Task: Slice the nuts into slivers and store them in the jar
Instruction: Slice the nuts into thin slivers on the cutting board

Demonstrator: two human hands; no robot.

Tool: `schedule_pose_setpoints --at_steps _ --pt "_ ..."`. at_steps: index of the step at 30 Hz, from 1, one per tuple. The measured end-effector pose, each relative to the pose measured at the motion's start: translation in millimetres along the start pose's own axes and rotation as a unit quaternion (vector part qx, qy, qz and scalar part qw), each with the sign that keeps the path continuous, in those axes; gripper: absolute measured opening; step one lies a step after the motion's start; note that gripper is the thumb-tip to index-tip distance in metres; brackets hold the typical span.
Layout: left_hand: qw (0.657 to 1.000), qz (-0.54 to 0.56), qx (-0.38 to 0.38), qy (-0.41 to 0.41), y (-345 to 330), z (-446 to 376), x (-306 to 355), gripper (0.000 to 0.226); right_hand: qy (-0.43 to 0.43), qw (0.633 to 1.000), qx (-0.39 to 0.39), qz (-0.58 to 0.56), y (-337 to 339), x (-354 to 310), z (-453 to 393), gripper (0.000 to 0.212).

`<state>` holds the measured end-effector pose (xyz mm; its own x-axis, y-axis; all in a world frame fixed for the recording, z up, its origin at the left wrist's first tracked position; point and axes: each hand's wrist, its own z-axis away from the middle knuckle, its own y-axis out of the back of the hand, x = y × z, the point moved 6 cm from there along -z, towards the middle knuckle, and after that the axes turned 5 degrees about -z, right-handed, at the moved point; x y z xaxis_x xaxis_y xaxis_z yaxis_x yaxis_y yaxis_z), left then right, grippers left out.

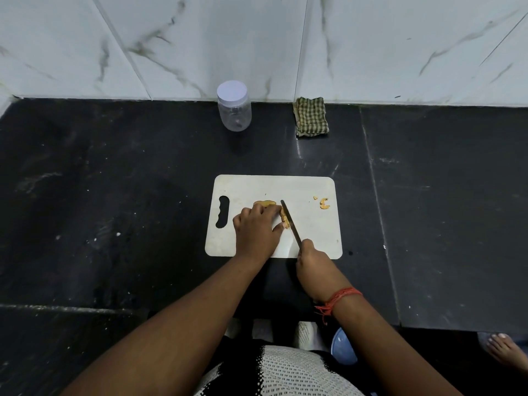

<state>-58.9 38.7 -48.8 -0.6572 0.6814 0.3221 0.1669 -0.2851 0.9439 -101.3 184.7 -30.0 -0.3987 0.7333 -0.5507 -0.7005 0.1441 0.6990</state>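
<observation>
A white cutting board point(308, 235) lies on the black counter. On it my left hand point(257, 227) holds down a small pile of tan nuts point(265, 203), fingers curled over them. My right hand point(313, 264) grips the handle of a knife point(290, 221), whose blade rests against the nuts just right of my left fingers. Two loose nut pieces point(324, 203) lie near the board's right edge. A clear plastic jar point(235, 110) with its white lid on stands at the back by the wall, and it looks nearly empty.
A folded green checked cloth point(311, 116) lies right of the jar against the marble wall. The black counter point(114, 195) spreads wide on both sides of the board. Below the counter edge a blue bowl point(343, 347) and another person's bare foot point(505, 350) show.
</observation>
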Motion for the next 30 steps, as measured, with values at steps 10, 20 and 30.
schedule_pose_setpoints --at_steps 10,20,30 --pt "1.0 0.0 0.001 0.002 0.6 -0.4 0.3 0.035 -0.041 0.999 0.001 -0.022 -5.4 -18.3 -6.2 0.019" --pt "1.0 -0.002 -0.002 0.003 1.2 -0.6 0.9 0.036 -0.018 0.999 0.028 -0.037 1.1 -20.1 -2.0 0.014" --pt "1.0 -0.002 -0.002 0.001 1.3 -0.4 1.3 0.037 -0.026 0.999 0.019 -0.03 -1.7 -18.2 -4.0 0.013"
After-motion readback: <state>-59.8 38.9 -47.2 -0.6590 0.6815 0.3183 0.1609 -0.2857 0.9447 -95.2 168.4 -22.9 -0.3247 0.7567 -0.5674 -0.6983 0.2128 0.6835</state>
